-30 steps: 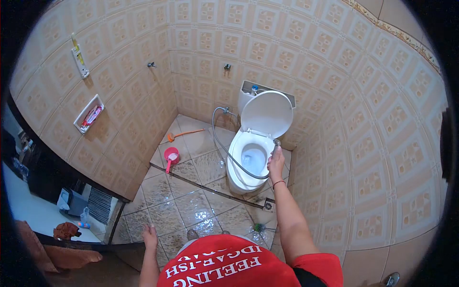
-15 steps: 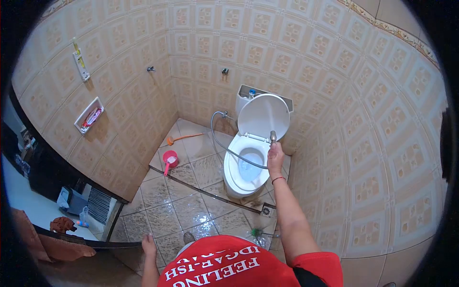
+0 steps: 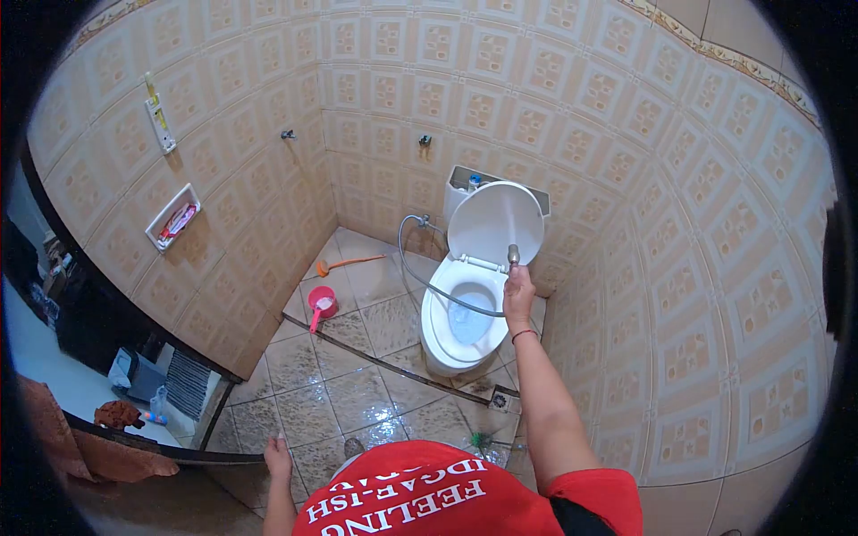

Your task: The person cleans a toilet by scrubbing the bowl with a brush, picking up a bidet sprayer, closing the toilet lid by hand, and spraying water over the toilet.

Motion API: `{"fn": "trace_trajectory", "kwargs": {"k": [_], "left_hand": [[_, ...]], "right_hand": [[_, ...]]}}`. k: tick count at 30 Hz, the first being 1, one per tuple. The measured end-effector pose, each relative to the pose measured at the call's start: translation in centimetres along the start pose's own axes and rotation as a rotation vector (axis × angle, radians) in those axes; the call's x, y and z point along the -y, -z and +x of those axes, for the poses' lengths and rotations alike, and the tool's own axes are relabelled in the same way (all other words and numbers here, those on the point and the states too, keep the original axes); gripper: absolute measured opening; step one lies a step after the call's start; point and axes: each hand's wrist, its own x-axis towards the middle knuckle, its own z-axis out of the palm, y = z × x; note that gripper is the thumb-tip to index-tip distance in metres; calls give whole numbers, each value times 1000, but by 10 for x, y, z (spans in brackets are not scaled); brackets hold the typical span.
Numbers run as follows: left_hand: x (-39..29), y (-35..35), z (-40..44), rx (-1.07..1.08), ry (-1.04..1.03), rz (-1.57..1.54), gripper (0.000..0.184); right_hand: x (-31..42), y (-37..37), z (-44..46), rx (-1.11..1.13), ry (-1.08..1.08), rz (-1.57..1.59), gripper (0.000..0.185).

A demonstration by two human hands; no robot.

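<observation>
I recorded the right hand (image 3: 518, 298) just right of the frame's centre, its grip closed around the spray nozzle (image 3: 513, 254) — the head pointed up the frame, in front of the raised lid (image 3: 483, 223). The grey hose (image 3: 460, 303) crossed over the toilet (image 3: 433, 335) near mid-frame. The left hand (image 3: 279, 457) hung at lower left — I could not tell how wide its grip was. A pink dipper (image 3: 323, 300) sat left of centre on the tiled floor (image 3: 349, 393).
</observation>
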Motion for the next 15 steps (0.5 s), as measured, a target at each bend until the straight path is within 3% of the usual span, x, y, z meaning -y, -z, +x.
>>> {"fn": "trace_trajectory", "kwargs": {"k": [9, 13, 15], "left_hand": [[-11, 11, 16, 79, -22, 33, 33], [37, -18, 43, -130, -175, 40, 33], [38, -15, 55, -34, -110, -55, 33]], "right_hand": [[21, -5, 2, -42, -39, -98, 44], [27, 2, -2, -179, -48, -110, 42], [24, 6, -12, -216, -174, -22, 42]]}}
